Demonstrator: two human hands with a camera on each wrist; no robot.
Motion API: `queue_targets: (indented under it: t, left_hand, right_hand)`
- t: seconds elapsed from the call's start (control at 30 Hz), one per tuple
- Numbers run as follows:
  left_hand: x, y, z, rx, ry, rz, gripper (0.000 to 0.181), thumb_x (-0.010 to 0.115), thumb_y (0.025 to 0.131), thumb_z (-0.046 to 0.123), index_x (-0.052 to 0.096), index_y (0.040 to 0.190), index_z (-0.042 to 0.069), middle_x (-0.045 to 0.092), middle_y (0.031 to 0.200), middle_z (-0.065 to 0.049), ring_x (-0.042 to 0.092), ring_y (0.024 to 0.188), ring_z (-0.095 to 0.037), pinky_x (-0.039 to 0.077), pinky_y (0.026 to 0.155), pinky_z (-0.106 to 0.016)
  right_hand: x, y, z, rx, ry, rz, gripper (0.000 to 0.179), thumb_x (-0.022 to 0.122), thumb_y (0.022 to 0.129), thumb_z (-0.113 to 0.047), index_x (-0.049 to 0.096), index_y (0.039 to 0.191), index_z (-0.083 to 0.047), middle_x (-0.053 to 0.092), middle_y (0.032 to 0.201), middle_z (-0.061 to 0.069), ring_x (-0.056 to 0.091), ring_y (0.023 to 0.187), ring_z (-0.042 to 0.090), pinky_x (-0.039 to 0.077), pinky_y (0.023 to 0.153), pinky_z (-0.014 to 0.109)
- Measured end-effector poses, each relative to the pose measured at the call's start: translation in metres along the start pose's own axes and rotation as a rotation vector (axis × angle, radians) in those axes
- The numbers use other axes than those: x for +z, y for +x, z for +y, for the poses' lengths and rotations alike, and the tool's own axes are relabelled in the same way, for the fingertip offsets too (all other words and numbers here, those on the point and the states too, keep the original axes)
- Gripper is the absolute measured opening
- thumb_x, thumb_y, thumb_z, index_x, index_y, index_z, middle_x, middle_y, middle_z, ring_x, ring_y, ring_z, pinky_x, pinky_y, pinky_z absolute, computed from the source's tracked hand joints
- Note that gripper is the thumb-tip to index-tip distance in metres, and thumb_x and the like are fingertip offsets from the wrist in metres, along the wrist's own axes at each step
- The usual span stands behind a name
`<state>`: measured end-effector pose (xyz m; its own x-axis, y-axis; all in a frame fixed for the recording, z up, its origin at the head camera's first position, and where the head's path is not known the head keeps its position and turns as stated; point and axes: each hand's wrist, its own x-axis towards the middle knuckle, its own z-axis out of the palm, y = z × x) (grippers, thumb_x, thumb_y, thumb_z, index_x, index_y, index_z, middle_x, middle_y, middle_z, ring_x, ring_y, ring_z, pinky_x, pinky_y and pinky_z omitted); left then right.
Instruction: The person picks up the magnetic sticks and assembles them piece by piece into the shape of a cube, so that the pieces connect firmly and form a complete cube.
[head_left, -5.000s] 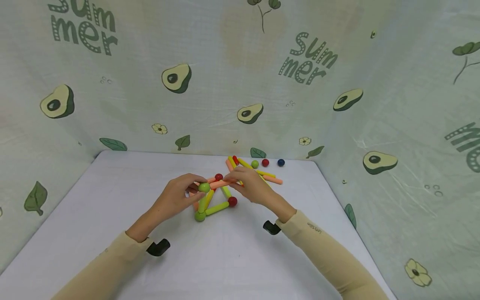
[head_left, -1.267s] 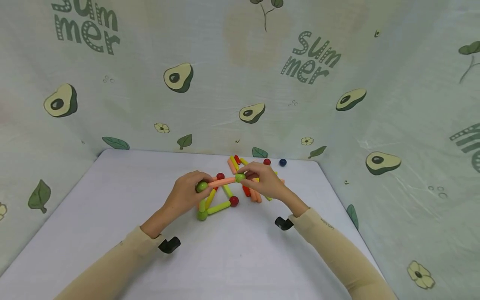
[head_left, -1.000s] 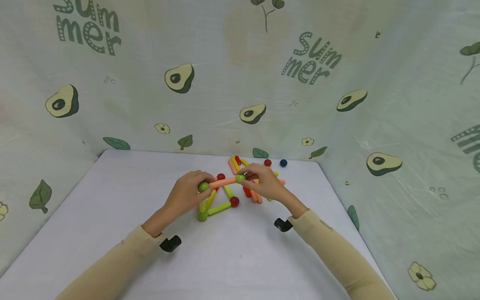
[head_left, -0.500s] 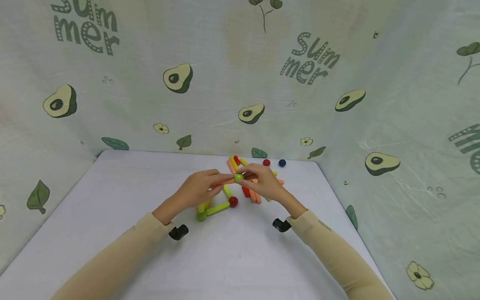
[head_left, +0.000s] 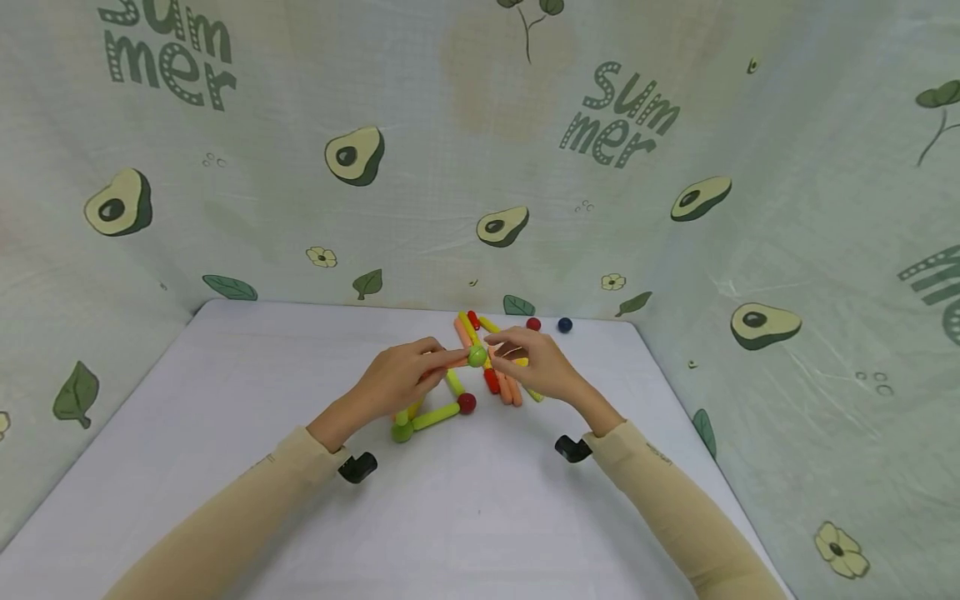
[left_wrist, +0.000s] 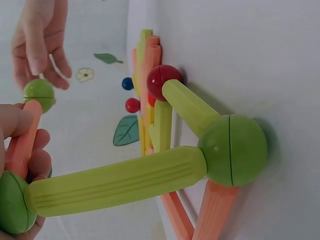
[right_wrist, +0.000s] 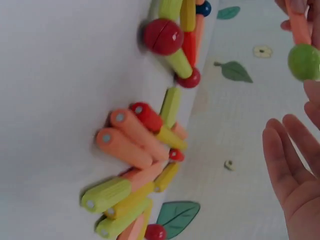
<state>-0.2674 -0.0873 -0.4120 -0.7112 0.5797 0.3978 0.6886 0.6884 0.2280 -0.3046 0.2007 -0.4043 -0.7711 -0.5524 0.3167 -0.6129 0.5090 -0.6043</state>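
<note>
My left hand (head_left: 401, 377) pinches a peach magnetic rod (left_wrist: 24, 142) between thumb and fingers, above the table. A green ball (head_left: 477, 356) sits on the rod's right end. At its other end is a second green ball (left_wrist: 14, 202), partly covered by my fingers in the left wrist view. From there a light green rod (left_wrist: 117, 180) slopes down to a green ball (left_wrist: 235, 150) on the table, a corner of the ball-and-rod frame. My right hand (head_left: 543, 364) is just right of the raised ball, fingers relaxed and apart from it, holding nothing.
A red ball (head_left: 467, 403) forms the frame's near right corner. Loose peach, yellow, red and green rods (right_wrist: 125, 145) lie in a pile right of the frame. A red ball (head_left: 533, 323) and a dark blue ball (head_left: 565, 325) rest near the back edge. Printed cloth (head_left: 420, 250) hangs behind.
A green ball from the back of the table now sits on the peach rod's right end. My left hand has slid from the left ball onto the rod; my right hand has let go and drawn right.
</note>
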Motion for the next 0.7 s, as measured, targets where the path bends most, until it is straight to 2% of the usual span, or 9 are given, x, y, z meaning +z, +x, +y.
queue_targets:
  t: [0.13, 0.33, 0.47, 0.57, 0.7]
  left_hand:
    - [0.001, 0.0, 0.001, -0.012, 0.002, -0.009, 0.05, 0.073, 0.102, 0.018, 0.063, 0.149, 0.032, 0.069, 0.112, 0.002, 0.051, 0.07, -0.009, 0.045, 0.061, -0.022]
    - [0.004, -0.001, 0.0, -0.02, 0.009, -0.007, 0.052, 0.073, 0.102, 0.018, 0.063, 0.15, 0.033, 0.069, 0.111, 0.003, 0.051, 0.071, -0.009, 0.044, 0.061, -0.021]
    - [0.005, 0.0, 0.0, -0.011, 0.005, 0.004, 0.051, 0.074, 0.101, 0.017, 0.064, 0.149, 0.033, 0.069, 0.11, 0.002, 0.05, 0.068, -0.009, 0.043, 0.06, -0.021]
    - [0.005, 0.0, 0.001, -0.009, 0.004, 0.006, 0.051, 0.074, 0.101, 0.016, 0.064, 0.148, 0.033, 0.069, 0.111, 0.002, 0.049, 0.067, -0.009, 0.043, 0.059, -0.021]
    - [0.004, 0.0, 0.001, -0.021, 0.014, -0.002, 0.05, 0.073, 0.102, 0.018, 0.064, 0.149, 0.034, 0.069, 0.112, 0.003, 0.049, 0.067, -0.008, 0.043, 0.059, -0.021]
  right_hand:
    - [-0.007, -0.007, 0.029, 0.112, -0.102, 0.023, 0.033, 0.075, 0.1, -0.011, 0.071, 0.132, -0.005, 0.071, 0.128, 0.014, 0.072, 0.107, 0.028, 0.062, 0.092, 0.046]
    - [-0.012, -0.017, 0.083, 0.306, -0.303, 0.038, 0.029, 0.074, 0.101, -0.012, 0.074, 0.128, -0.003, 0.072, 0.124, 0.016, 0.066, 0.107, 0.031, 0.059, 0.094, 0.046]
    - [-0.016, -0.026, 0.108, 0.431, -0.357, 0.032, 0.028, 0.074, 0.101, -0.016, 0.076, 0.127, -0.005, 0.072, 0.116, 0.014, 0.063, 0.102, 0.032, 0.057, 0.093, 0.047]
    - [-0.018, -0.029, 0.119, 0.483, -0.359, 0.019, 0.028, 0.072, 0.102, -0.016, 0.076, 0.128, -0.006, 0.07, 0.111, 0.013, 0.06, 0.097, 0.031, 0.057, 0.09, 0.045]
    - [-0.019, -0.029, 0.127, 0.481, -0.389, -0.008, 0.03, 0.07, 0.102, -0.012, 0.075, 0.13, -0.005, 0.068, 0.107, 0.013, 0.058, 0.093, 0.029, 0.055, 0.087, 0.043]
